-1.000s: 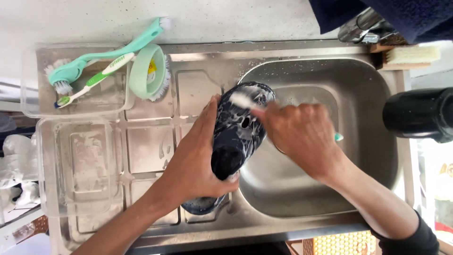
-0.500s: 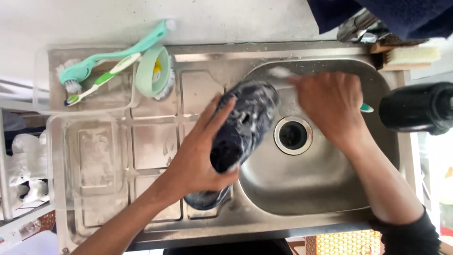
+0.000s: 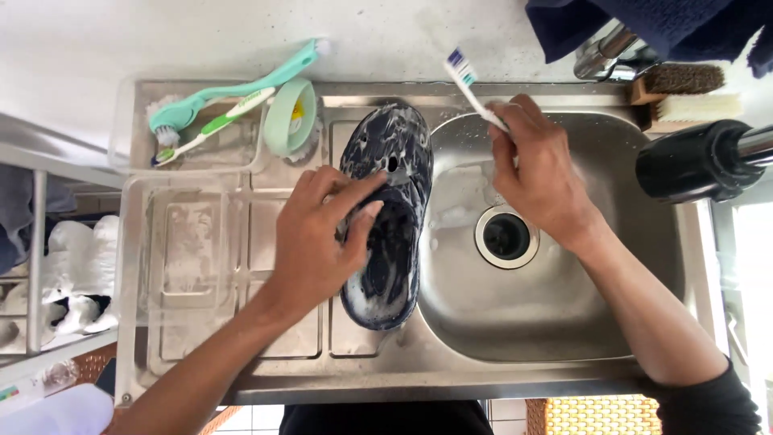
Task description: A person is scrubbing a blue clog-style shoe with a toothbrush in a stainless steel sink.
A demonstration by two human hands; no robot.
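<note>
- I can't see the toothbrush [image 3: 471, 87] handle; it's buried in my right hand [image 3: 539, 181], only the bristled head sticking out.
- My left hand [image 3: 318, 238] covers part of the dark, soapy shoe [image 3: 390, 213].
- Left hand half-curled, gripping the shoe's side on the drainboard, beside the sink basin [image 3: 564, 306].
- Right hand closed around the toothbrush, above the basin.

1. One dark soapy shoe [image 3: 390, 217].
2. Two toothbrushes: one white and blue [image 3: 471, 84], one green and white [image 3: 213, 127].
3. One teal long-handled brush [image 3: 241, 84].
4. Two clear plastic trays [image 3: 189, 258].
5. One steel sink [image 3: 564, 322].
</note>
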